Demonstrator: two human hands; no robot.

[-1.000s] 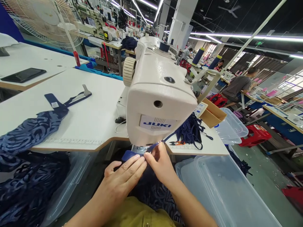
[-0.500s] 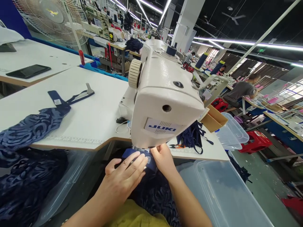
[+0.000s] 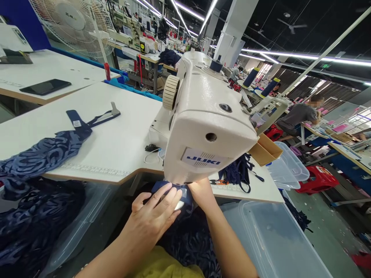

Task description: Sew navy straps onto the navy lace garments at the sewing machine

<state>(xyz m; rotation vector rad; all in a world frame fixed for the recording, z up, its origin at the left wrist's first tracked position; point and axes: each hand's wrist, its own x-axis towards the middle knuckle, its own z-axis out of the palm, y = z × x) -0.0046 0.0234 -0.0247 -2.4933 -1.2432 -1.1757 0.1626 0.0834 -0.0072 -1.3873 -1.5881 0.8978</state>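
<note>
A cream JUKI sewing machine (image 3: 203,123) fills the middle of the view, its head hanging over the table's front edge. Under the head lies a navy blue fabric piece (image 3: 185,195). My left hand (image 3: 153,220) rests on that fabric with its fingers stretched flat, pressing it down. My right hand (image 3: 201,191) reaches in beneath the machine head beside the fabric; its fingertips are hidden by the machine. More dark patterned fabric (image 3: 191,243) drapes down over my lap.
A white table (image 3: 110,143) carries a blue patterned garment (image 3: 43,154) with a strap at the left and a pile of navy straps (image 3: 237,172) at the right. Clear plastic bins (image 3: 275,239) stand right and left. Fan, phone and other workers lie beyond.
Both hands have pushed the navy fabric further in under the machine head. The right hand's fingers, visible pinching a strap before, are now hidden. The view has shifted slightly.
</note>
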